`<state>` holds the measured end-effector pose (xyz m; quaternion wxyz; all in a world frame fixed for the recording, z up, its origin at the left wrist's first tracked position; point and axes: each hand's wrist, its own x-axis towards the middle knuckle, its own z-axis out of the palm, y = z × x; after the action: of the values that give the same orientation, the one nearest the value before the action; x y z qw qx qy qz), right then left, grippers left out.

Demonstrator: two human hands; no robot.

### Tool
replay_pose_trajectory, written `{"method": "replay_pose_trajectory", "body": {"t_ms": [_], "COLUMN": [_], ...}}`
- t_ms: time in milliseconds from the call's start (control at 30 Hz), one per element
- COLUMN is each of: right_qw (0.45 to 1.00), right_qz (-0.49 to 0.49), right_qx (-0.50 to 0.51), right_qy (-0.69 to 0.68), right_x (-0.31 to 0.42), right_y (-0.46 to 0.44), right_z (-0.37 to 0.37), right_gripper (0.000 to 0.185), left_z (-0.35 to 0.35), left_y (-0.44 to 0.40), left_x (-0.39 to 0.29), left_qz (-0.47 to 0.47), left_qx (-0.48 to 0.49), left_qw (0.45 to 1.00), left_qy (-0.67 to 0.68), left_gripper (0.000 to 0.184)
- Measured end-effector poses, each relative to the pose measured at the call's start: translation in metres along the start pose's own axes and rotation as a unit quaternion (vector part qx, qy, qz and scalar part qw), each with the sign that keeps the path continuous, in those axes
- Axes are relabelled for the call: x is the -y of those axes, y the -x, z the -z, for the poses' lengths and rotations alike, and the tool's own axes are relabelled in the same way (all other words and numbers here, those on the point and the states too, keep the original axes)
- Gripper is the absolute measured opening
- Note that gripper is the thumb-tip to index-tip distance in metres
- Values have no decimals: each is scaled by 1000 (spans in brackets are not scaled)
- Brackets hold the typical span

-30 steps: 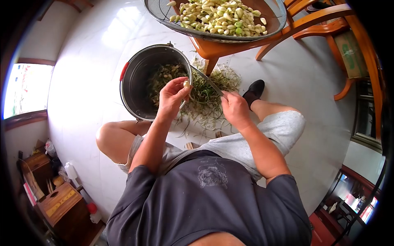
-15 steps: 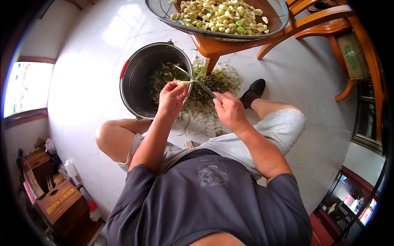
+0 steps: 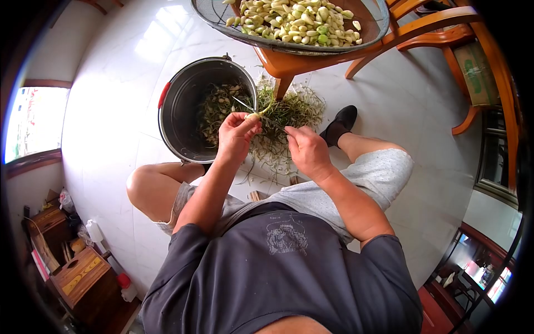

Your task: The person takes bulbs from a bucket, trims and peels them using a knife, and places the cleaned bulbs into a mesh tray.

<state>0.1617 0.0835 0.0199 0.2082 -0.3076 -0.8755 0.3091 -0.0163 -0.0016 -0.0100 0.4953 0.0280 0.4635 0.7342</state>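
"Fingers first: what lies left of yours?"

"Just left of the ones on my left hand [image 3: 235,139] stands a round, dark grey metal bucket [image 3: 179,106] with a red plastic grip [image 3: 164,95] on its far-left side. Those fingers are closed in a pinch, thumb against forefinger, at the bucket's right rim."

"Pinching what?"

"One small, pale, plump bulb [image 3: 253,116]. It sits right at the tips, its rounded end towards my left palm. Its long axis points away to the right, and a thin yellow-green stem [image 3: 271,103] runs on from it, curving up and outward, past my fingertips."

"And the blade?"

"A narrow, silvery metal knife [image 3: 242,103] slants across from my right fist, its tip beyond the left fingertips and over the bucket. It crosses close by the bulb, near where the stem begins. Whether the edge touches, I can't tell."

"Which hand is nearer the bulb?"

"The left; it has hold of it. The right hand [image 3: 310,151] is apart, to the right and slightly closer to my body, its fingers curled shut around the knife's near end. The grip itself is hidden. Beyond and between both sets of fingers, a loose heap of green and whitish trimmings [image 3: 300,108] lies on the floor."
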Motion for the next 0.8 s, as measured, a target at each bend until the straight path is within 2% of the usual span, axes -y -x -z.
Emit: {"method": "replay_pose_trajectory", "body": {"t_ms": [167,200,267,367,467,500,633,800], "right_qw": [999,978,973,974,914,896,863,818], "right_qz": [-32,-126,-164,-199,-298,-290,-283,-287], "right_qx": [24,155,154,107,100,76,73,51], "right_qy": [5,60,44,-31,-255,-327,-413,-496], "right_x": [-19,-29,-37,-21,-10,1,2,-2], "right_y": [9,7,13,3,-3,-5,-2,1], "right_z": [-12,-9,-3,10,5,8,8,3], "right_gripper": [14,16,17,20,25,33,40,26], "left_z": [3,0,-6,-8,-20,-24,-34,-38], "left_y": [-2,0,2,7,17,21,37,44], "left_x": [-3,-7,-19,-18,-4,1,16,21], "left_qz": [-11,-21,-47,-39,-23,-28,-38,-35], "left_qx": [49,68,109,122,119,121,104,89], "left_qw": [998,997,993,992,991,989,983,972], "left_qy": [37,23,-4,-13,-50,-86,-146,-215], "left_gripper": [12,12,13,16,18,18,17,20]}}
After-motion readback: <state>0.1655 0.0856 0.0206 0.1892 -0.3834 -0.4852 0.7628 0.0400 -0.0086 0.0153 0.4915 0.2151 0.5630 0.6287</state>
